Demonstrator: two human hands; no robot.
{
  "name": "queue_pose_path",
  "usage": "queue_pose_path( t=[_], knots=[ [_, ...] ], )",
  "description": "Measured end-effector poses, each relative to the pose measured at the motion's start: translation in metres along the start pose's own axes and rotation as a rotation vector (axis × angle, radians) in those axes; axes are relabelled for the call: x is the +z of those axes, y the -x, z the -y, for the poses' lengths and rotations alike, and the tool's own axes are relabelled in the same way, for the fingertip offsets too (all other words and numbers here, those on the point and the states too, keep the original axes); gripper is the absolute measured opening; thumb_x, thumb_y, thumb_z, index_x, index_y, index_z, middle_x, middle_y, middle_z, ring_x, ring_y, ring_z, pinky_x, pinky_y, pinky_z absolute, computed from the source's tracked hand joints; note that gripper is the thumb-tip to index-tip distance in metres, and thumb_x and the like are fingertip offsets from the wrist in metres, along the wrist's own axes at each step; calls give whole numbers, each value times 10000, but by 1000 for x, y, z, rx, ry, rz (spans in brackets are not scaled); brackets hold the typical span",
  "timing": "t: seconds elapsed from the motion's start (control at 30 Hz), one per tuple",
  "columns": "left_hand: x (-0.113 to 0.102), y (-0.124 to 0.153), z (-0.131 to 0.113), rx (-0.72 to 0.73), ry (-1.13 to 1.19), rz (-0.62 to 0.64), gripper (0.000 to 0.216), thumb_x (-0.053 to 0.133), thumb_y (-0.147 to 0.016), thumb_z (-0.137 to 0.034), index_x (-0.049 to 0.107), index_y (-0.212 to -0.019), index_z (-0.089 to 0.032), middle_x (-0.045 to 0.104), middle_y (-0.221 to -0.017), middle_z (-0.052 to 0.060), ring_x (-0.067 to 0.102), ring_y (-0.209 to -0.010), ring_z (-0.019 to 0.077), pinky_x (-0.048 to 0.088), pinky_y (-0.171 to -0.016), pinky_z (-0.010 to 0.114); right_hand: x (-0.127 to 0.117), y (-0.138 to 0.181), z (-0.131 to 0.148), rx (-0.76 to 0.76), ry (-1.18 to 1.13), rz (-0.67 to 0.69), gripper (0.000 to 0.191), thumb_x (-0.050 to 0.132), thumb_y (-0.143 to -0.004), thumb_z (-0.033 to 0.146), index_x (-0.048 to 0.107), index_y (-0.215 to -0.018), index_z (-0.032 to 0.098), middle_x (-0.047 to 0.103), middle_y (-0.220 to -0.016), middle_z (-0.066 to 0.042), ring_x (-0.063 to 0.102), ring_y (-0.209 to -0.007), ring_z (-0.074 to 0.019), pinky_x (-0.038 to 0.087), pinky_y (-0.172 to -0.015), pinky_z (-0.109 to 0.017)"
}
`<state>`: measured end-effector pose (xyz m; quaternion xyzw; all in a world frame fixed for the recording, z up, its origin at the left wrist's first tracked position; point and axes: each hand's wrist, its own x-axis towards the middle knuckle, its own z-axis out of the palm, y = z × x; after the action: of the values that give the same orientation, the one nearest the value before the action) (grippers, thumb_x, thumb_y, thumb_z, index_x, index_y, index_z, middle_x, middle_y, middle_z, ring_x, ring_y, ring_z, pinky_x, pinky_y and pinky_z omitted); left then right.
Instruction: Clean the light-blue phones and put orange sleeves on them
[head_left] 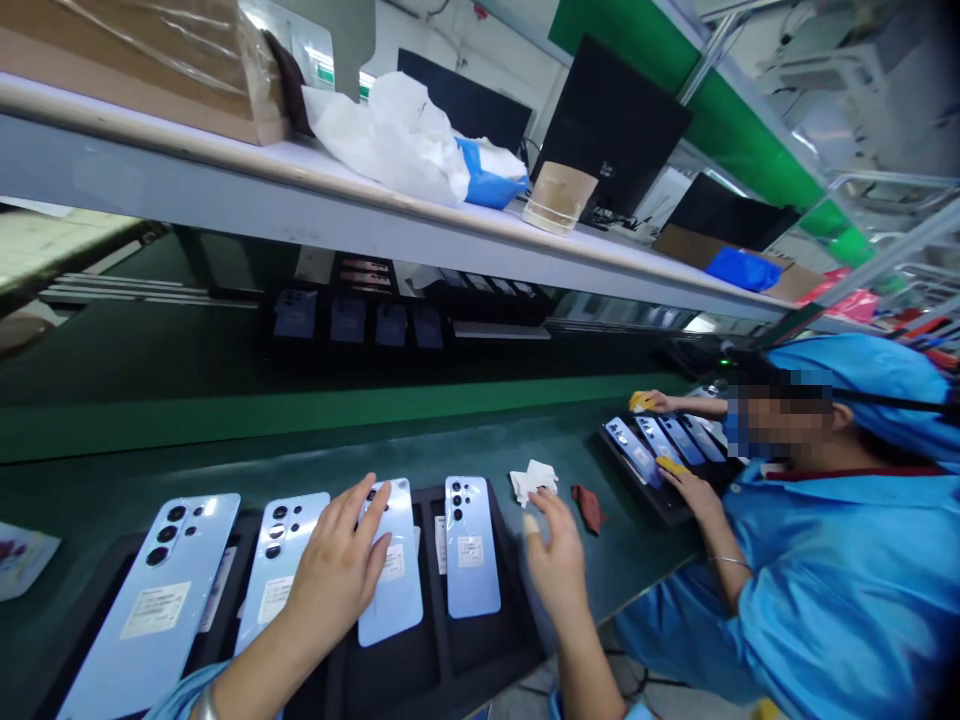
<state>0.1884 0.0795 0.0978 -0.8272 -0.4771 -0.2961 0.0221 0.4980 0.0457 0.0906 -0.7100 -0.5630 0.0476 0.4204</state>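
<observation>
My left hand [341, 555] lies over the third light-blue phone [396, 590] from the left, its fingers spread across the upper part near the cameras. The black tray [469, 650] holds this phone in a row with other light-blue phones, back side up, each with a white label: one far left [169, 590], one partly behind my left wrist [289, 535], and one at the right end [472, 560]. To the right of the tray, my right hand [559, 560] has its fingers apart, with the fingertips at the lower edge of a crumpled white wipe [534, 480]. Whether they touch it is unclear.
A dark red cloth [589, 508] lies right of the wipe. Further right, a co-worker in blue [847, 560] handles yellow cloths over another phone tray [660, 490]. Above the green bench runs a shelf [360, 190] with a box, monitors and a paper cup. More phone trays [360, 340] stand behind.
</observation>
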Motion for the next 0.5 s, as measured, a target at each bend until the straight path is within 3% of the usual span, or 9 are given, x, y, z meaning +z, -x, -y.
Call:
queue_pose_path(
  t=[0.1, 0.2, 0.37, 0.5],
  knots=[
    [6, 12, -25, -68, -34, 86, 528, 494, -922, -216, 431, -1441, -147, 407, -1485, 184, 475, -1260, 333, 455, -1013, 486, 22, 31, 34, -163, 52, 182, 445, 514, -889, 264, 572, -1323, 188, 454, -1467, -142, 437, -1344, -306, 390, -1102, -497],
    [15, 24, -55, -111, -45, 212, 619, 599, -871, -326, 424, -1460, -247, 354, -1548, 122, 400, -1343, 385, 417, -1042, 545, 45, 53, 53, -239, 128, 296, 552, 544, -854, 190, 501, -1405, 214, 329, -1557, -118, 276, -1437, -372, 357, -1117, -561],
    [22, 26, -74, -189, -31, 351, 708, 645, -827, -417, 397, -1473, -269, 291, -1576, 102, 235, -1433, 421, 283, -1106, 632, 62, 61, 53, -263, 174, 318, 691, 534, -777, 93, 437, -1453, 200, 255, -1589, -130, 161, -1458, -436, 305, -1109, -652],
    [20, 25, -69, -201, -1, 318, 827, 673, -775, -357, 315, -1511, -244, 165, -1615, 115, 126, -1451, 448, 247, -1124, 625, 61, 59, 44, -281, 151, 282, 692, 523, -782, 108, 418, -1463, 175, 227, -1597, -143, 158, -1462, -426, 314, -1109, -634]
  ],
)
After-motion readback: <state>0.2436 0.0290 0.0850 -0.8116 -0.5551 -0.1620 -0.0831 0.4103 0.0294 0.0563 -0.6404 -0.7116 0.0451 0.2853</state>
